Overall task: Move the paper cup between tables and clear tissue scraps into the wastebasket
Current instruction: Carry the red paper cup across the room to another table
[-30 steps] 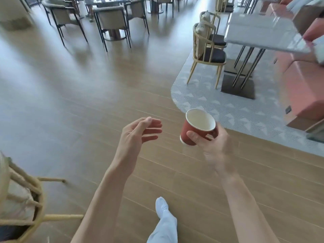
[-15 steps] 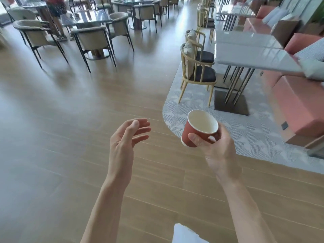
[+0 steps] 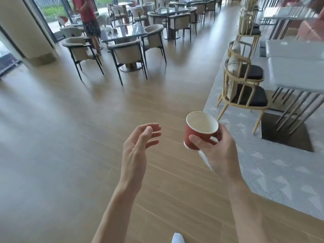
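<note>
Over floor, mid-carry | right hand (image 3: 217, 151) grasps cup (image 3: 199, 132), upright | left hand (image 3: 138, 146) loose, empty | advice: keep cup level to bench (image 3: 296, 74)

Ahead of you the wood floor (image 3: 87, 137) is wide open. On your right, the wooden chair (image 3: 243, 92) and grey table (image 3: 296, 74) block that side (carpet edge too). Upholstered chairs (image 3: 126, 55) crowd the far left.

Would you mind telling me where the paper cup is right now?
In the head view, the red paper cup is held upright in the right hand, right of centre above the wooden floor, near the grey carpet's edge.
</note>
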{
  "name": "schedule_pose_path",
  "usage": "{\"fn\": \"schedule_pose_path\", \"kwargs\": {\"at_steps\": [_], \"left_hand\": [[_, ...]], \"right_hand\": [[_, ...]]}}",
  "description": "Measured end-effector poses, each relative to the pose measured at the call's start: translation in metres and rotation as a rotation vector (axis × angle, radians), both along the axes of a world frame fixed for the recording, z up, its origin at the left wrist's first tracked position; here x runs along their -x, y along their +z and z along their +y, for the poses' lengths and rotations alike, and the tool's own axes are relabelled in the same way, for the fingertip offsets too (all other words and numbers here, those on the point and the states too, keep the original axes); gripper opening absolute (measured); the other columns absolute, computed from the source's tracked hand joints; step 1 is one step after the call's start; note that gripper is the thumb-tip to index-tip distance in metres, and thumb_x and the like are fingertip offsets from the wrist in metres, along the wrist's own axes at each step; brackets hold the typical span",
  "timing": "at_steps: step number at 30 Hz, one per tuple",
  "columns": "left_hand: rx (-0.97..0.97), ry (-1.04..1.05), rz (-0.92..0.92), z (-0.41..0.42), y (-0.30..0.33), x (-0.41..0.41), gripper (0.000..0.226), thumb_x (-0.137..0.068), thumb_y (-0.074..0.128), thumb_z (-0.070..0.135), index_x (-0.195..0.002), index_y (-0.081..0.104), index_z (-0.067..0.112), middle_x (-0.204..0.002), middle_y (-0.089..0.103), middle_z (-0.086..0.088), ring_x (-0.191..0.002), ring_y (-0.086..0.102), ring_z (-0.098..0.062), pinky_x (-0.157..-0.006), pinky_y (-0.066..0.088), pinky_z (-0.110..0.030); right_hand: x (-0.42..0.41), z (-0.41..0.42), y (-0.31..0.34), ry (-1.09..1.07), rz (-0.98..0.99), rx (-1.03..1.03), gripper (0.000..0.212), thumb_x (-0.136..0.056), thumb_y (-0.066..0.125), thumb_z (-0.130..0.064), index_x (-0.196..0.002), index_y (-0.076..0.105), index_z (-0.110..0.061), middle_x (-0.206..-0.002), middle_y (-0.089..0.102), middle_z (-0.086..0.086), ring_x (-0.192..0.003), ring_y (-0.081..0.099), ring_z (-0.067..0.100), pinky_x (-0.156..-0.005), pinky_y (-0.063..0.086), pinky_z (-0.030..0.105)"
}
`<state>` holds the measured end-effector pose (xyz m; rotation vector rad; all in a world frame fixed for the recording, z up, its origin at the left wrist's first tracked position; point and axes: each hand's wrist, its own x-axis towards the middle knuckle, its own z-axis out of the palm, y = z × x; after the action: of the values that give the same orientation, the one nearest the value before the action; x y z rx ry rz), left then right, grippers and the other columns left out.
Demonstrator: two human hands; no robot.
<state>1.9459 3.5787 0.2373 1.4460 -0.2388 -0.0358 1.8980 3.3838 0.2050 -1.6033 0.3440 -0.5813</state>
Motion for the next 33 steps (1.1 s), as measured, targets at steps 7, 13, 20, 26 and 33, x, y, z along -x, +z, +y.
{"fn": "schedule_pose_path", "kwargs": {"at_steps": [7, 13, 20, 26, 33], "left_hand": [[0.028, 0.032, -0.031, -0.032, 0.012, -0.139, 0.033, -0.099, 0.050, 0.034, -0.108, 0.076, 0.015, -0.113, 0.077, -0.006, -0.109, 0.072, -0.026, -0.091, 0.055, -0.041], [0.064, 0.004, 0.009, -0.073, -0.008, -0.273, 0.034, -0.096, 0.052, 0.035, -0.107, 0.076, 0.013, -0.112, 0.077, -0.007, -0.109, 0.072, -0.026, -0.090, 0.054, -0.038], [0.077, -0.089, 0.034, -0.138, -0.015, -0.472, 0.034, -0.098, 0.050, 0.032, -0.106, 0.075, 0.011, -0.112, 0.077, -0.007, -0.108, 0.072, -0.027, -0.091, 0.055, -0.040], [0.079, -0.132, 0.010, -0.185, 0.010, -0.612, 0.032, -0.098, 0.050, 0.032, -0.105, 0.077, 0.015, -0.113, 0.077, -0.007, -0.109, 0.072, -0.027, -0.092, 0.054, -0.041], [0.059, -0.146, 0.027, -0.252, 0.005, -0.744, 0.031, -0.097, 0.051, 0.031, -0.099, 0.079, 0.019, -0.112, 0.077, -0.009, -0.109, 0.072, -0.030, -0.092, 0.053, -0.043]], "right_hand": [[-0.139, -0.034, 0.021, 0.008, -0.011, 0.033, 0.065, -0.059, 0.088, -0.047, -0.119, 0.065, -0.034, -0.109, 0.074, -0.016, -0.104, 0.071, 0.002, -0.085, 0.055, 0.015], [-0.266, -0.065, 0.007, -0.008, 0.025, 0.054, 0.074, -0.056, 0.087, -0.052, -0.123, 0.064, -0.031, -0.116, 0.073, -0.011, -0.108, 0.071, 0.009, -0.093, 0.058, 0.027], [-0.458, -0.122, 0.010, -0.066, 0.044, 0.113, 0.080, -0.056, 0.085, -0.059, -0.127, 0.063, -0.029, -0.111, 0.073, -0.018, -0.104, 0.070, 0.001, -0.087, 0.057, 0.020], [-0.598, -0.163, 0.037, -0.061, 0.037, 0.153, 0.074, -0.060, 0.084, -0.056, -0.126, 0.061, -0.033, -0.111, 0.072, -0.018, -0.100, 0.068, -0.004, -0.085, 0.054, 0.015], [-0.729, -0.223, 0.028, -0.139, 0.043, 0.079, 0.076, -0.062, 0.089, -0.055, -0.127, 0.063, -0.026, -0.110, 0.074, -0.016, -0.103, 0.071, 0.002, -0.095, 0.059, 0.040]]}}
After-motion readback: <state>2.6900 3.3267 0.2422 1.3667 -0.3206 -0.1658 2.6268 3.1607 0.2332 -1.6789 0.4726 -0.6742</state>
